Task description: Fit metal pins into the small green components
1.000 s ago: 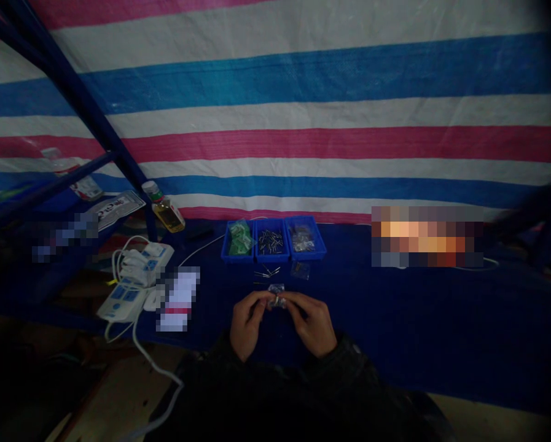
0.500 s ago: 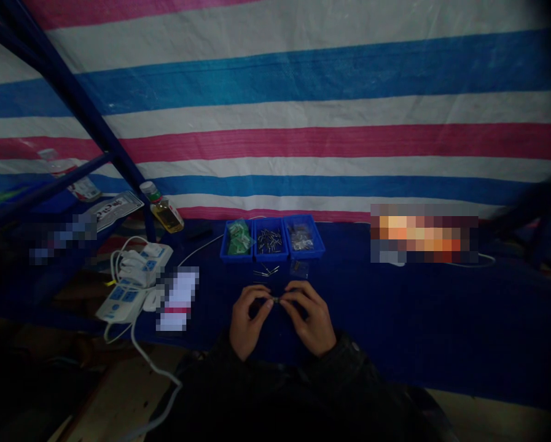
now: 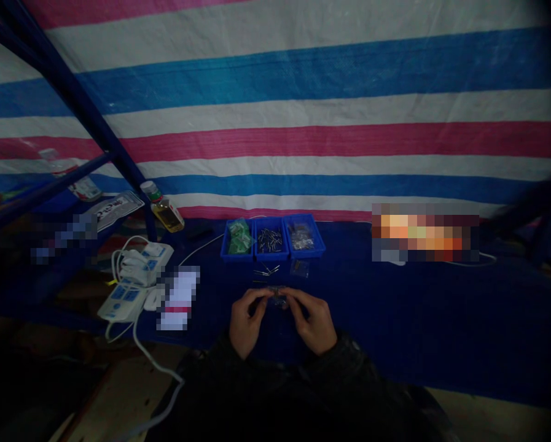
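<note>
Right, at the near edge of the blue-covered worktop [image 3: 395, 319], two dark sleeves [image 3: 275, 383] reach in and both hands are up together at the middle. The left hand [image 3: 246, 323] and the right hand [image 3: 314, 322] meet over a small clear packet [image 3: 277, 296], held just off the worktop between them. The fingers [image 3: 261, 296] of both hands are curled in and clamped on it from either side, with the fingertips close together. What's inside the packet is too small and dim to call.

Just past the fingertips, a little scatter of loose metal pins [image 3: 266, 271] lies on the blue cover, with a lone clear bag [image 3: 299, 267] just beside it. Up at the back edge sit three blue trays [image 3: 270, 256] in a row: green packets [image 3: 239, 238] in the left one, more metal pins [image 3: 269, 240] in the middle, and clear bags [image 3: 300, 237] in the right.

Over toward the left, two white power strips [image 3: 134, 294] sit tangled in white cable, and a bottle of yellow liquid [image 3: 166, 213] stands further back. Behind everything hangs a pink, blue and white striped tarp [image 3: 330, 147], crossed on the left by a blue steel frame [image 3: 72, 107].
</note>
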